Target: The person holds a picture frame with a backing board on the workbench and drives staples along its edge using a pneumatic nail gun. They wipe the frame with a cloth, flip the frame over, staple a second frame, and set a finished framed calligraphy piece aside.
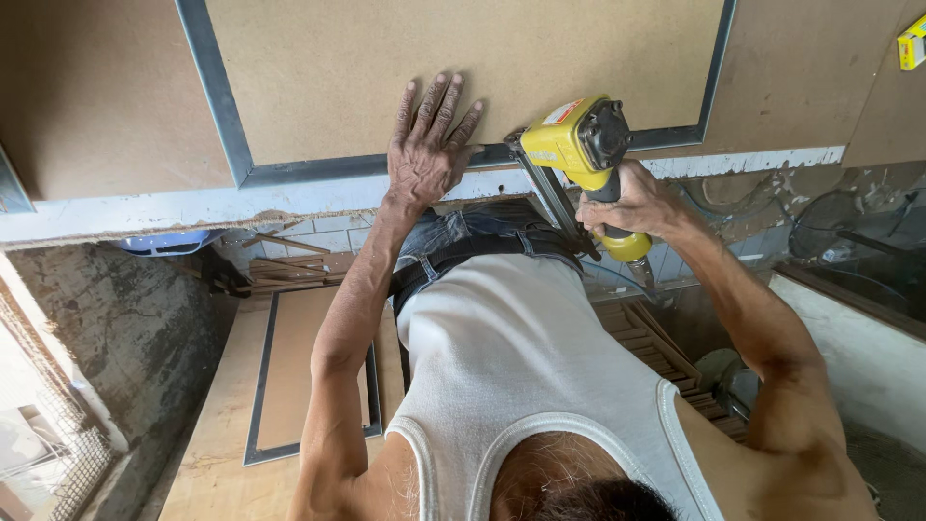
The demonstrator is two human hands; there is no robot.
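Observation:
My left hand point(429, 145) lies flat, fingers spread, on a brown hardboard panel point(463, 68) held in a grey metal frame point(318, 169), pressing near the frame's lower rail. My right hand point(632, 205) grips the handle of a yellow pneumatic nail gun point(579, 140). The gun's nose rests against the same lower rail, just right of my left hand. Both lie on a worktable with a white edge point(193, 205).
Below the table edge, another framed panel point(309, 371) leans on a wooden board. Wooden strips point(289, 270) are stacked beside it, and more strips point(656, 342) lie at the right. A rough concrete wall point(125, 328) stands left. A small yellow box point(912, 43) sits top right.

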